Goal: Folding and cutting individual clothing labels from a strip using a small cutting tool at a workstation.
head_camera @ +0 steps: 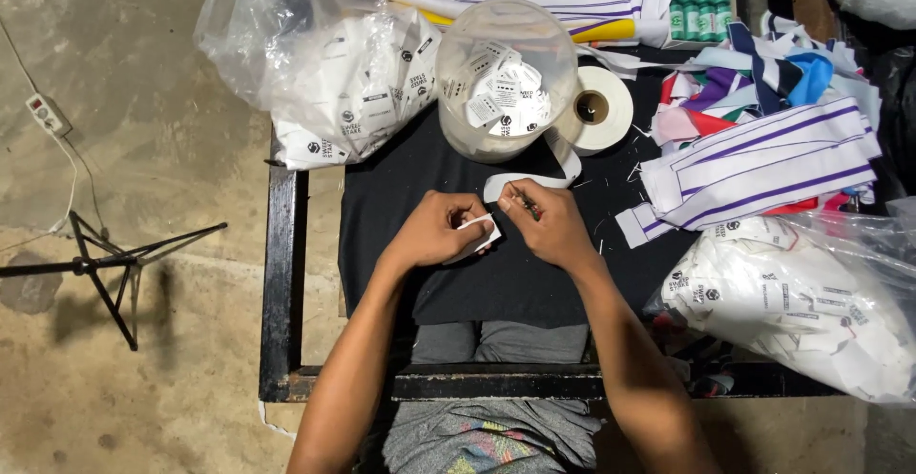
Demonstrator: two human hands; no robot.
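Note:
My left hand [434, 231] pinches a small white label piece [480, 233] over the black cloth [401, 197] on the table. My right hand [546, 223] is closed beside it, gripping the end of a white label tape [506, 184] and a thin dark tool I cannot make out. The tape curves back to a white roll [598, 108]. Just beyond the hands stands a clear plastic tub [506, 78] holding several cut white labels.
A clear bag of white labels [334, 63] lies at the back left, another bag [811, 312] at the right. Striped white-purple fabric strips [763, 164] and coloured scraps [754, 78] sit at the right. A black table frame [282, 283], a tripod [105, 264] and a power strip [46, 113] are on the left.

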